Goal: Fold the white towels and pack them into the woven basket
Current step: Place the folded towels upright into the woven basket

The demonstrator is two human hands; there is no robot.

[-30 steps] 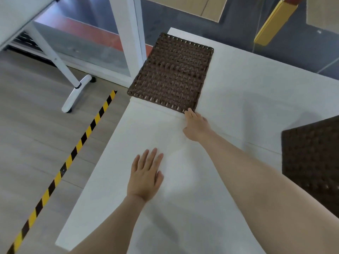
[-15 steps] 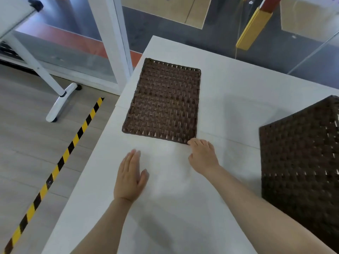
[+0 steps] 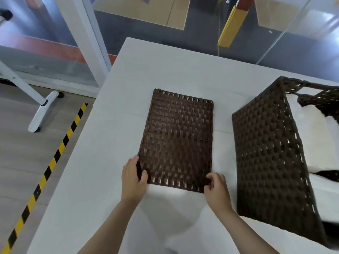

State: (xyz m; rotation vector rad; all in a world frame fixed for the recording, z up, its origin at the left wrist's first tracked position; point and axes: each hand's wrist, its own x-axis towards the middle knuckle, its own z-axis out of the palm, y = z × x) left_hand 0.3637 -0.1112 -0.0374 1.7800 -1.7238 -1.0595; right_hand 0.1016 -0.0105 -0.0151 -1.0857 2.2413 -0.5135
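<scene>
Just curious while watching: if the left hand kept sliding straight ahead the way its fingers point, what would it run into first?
The flat woven lid: the left hand already grips its near-left corner, so it would probably just push the lid away across the white table.

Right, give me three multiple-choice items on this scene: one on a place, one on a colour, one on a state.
1. Where is the flat woven panel?
A. left of the woven basket
B. inside it
C. on the floor

2. What colour is the floor tape?
A. red and white
B. yellow and black
C. blue

3. What are the hands doing?
A. hanging idle
B. gripping the panel's near corners
C. folding a towel

Answers:
A, it lies on the table beside the basket.
B, stripes show.
B, left hand and right hand pinch the corners.
</scene>
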